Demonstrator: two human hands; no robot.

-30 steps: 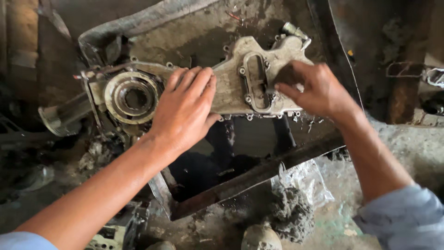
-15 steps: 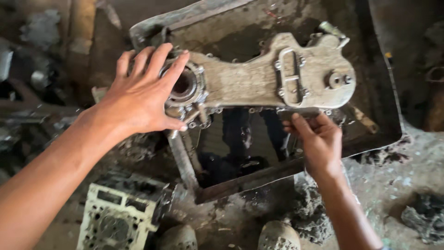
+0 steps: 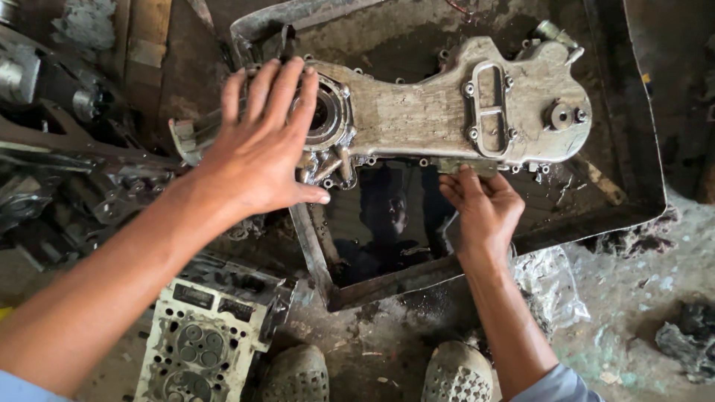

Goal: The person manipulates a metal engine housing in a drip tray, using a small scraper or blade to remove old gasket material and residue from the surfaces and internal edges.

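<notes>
Head view: a cylinder head (image 3: 212, 335) lies beside the oil-filled metal tray (image 3: 633, 134). Across the tray, long axis left-right, rests the grimy engine cover (image 3: 424, 112). Left hand (image 3: 261, 149) presses flat, fingers spread, on its round end; right hand (image 3: 480, 208) curls under its near edge.

**Grimy cover over the oil tray**

My left hand (image 3: 264, 149) lies flat on the round end of the long, dirty grey cast-metal engine cover (image 3: 439, 112). My right hand (image 3: 480, 208) grips its lower edge above the rusty rectangular metal tray (image 3: 633, 171) of dark oil.
</notes>
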